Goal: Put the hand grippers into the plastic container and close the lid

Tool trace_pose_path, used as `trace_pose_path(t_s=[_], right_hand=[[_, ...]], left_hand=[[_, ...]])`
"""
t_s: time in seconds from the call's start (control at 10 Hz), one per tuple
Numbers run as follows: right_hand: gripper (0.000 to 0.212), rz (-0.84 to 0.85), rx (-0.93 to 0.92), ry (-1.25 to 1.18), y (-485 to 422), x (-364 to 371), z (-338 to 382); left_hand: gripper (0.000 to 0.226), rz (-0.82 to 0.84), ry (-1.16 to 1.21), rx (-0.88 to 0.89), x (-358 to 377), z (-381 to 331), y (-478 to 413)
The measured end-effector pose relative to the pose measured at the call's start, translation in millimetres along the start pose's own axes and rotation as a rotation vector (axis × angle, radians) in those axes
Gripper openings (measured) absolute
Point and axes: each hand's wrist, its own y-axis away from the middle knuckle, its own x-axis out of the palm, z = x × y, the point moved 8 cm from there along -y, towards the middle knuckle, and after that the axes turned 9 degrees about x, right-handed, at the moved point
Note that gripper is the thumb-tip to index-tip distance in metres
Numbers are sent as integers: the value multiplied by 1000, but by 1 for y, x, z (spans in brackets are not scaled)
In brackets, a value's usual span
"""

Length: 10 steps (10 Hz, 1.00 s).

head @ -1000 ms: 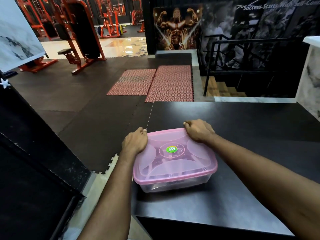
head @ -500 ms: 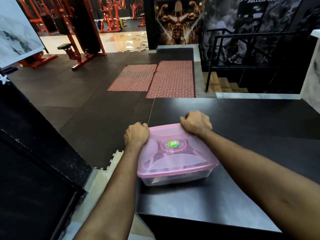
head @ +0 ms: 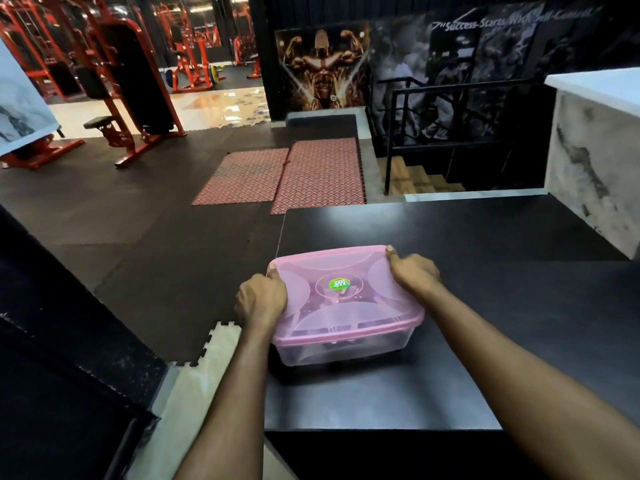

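Lid [head: 346,289] and container [head: 349,348] sit together near the front left corner of the black table [head: 485,271], the pink lid lying over the clear box with a green sticker [head: 339,284] at its middle. Dark shapes show dimly through the plastic, most likely the hand grippers [head: 332,344], though they are too blurred to be sure of. The left hand [head: 261,301] is curled over the lid's left edge, thumb up near the far left corner, fingers wrapped down the side. The right hand [head: 414,273] is curled on the lid's far right part, thumb tip at the far corner, pressing down. Both hands are closed on the lid's rim rather than spread flat. Judging from this, the loading is done and the closing is nearly finished: what looks left is to press each edge home, since the near rim appears seated but whether every side has snapped shut cannot be told.
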Motion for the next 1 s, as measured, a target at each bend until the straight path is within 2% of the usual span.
trace_pose_path(t_s=[0.3, 0.7, 0.9, 1.0], right_hand=[[77, -130, 27, -65, -40, -77, -37], [72, -137, 85, -35, -73, -98, -65], [58, -262, 83, -42, -64, -109, -64], [45, -356, -36, -84, -54, -121, -58]], left_hand=[[60, 70, 74, 128, 50, -87, -17], [56, 72, 55, 117, 100, -126, -14], [54, 47, 1, 179, 93, -135, -12], [47, 3, -31, 287, 86, -134, -5]])
